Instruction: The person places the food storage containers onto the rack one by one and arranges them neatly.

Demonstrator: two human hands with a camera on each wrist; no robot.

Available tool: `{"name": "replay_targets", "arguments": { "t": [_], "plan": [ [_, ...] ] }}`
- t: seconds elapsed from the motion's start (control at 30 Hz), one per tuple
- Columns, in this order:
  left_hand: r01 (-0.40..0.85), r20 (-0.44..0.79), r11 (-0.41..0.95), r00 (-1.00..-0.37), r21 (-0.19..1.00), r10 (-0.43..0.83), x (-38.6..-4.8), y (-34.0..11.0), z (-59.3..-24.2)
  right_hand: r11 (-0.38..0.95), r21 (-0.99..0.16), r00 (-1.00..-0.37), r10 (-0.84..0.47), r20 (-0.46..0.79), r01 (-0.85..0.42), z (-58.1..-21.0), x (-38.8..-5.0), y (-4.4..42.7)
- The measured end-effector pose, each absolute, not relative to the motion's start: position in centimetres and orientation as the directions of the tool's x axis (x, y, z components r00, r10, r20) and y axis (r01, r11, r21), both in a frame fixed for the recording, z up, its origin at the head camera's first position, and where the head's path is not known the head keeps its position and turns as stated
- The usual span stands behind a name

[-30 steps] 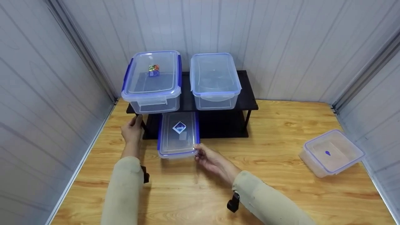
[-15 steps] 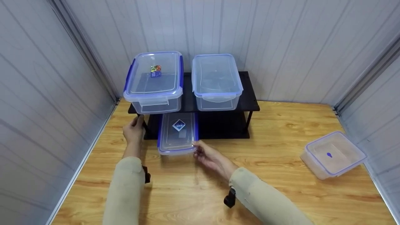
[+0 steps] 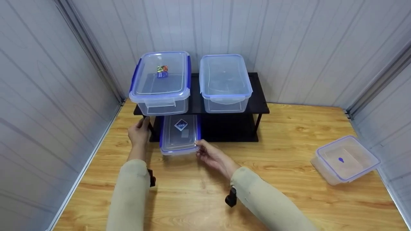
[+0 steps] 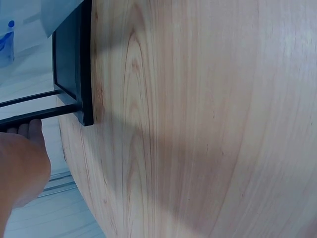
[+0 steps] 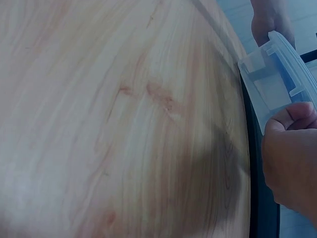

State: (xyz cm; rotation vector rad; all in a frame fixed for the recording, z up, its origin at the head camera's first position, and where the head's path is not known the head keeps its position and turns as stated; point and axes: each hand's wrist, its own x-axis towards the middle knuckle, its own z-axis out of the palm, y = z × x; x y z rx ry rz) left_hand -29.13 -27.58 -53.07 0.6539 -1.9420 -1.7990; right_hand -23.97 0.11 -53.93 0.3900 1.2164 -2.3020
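Observation:
A clear food storage box with a blue-edged lid and a diamond label (image 3: 180, 136) sits partly inside the lower level of the black two-tier rack (image 3: 231, 128), its front end sticking out. My right hand (image 3: 213, 157) pinches its front right corner; in the right wrist view the thumb and fingers (image 5: 292, 116) meet at the box's edge. My left hand (image 3: 138, 133) holds the rack's front left post, and the left wrist view shows fingertips (image 4: 35, 130) against the post (image 4: 44, 114). The upper shelf hides the back of the box.
Two larger lidded boxes stand on the upper shelf, one with a fruit sticker (image 3: 160, 83) at left, another at right (image 3: 226, 77). A further clear box (image 3: 346, 158) rests on the wooden floor (image 3: 282, 154) at far right. Grey panel walls (image 3: 41, 96) enclose the space.
The labelled box has slid back and slightly left, deeper into the lower level, with my right hand following it. My left hand stays at the post. The head view has shifted slightly.

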Motion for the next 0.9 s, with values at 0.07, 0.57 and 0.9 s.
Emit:
{"name": "replay_targets", "arguments": {
  "t": [0.07,0.57,0.9],
  "plan": [
    [-0.066,-0.018,0.059,-0.808,0.996,-0.589,-29.2,-27.6,-53.1,-0.469,-0.688,-0.832,-0.299,-0.467,0.554,-53.9,-24.2,0.1],
    [-0.049,-0.022,0.033,-0.829,0.998,-0.559,-28.9,-27.8,-52.9,-0.482,-0.689,-0.84,-0.264,-0.475,0.541,-54.5,-25.6,0.0],
    [-0.066,-0.044,0.016,-0.814,0.998,-0.58,-29.0,-27.8,-53.2,-0.538,-0.658,-0.841,-0.215,-0.497,0.527,-54.2,-26.5,-0.3]
  ]
}}
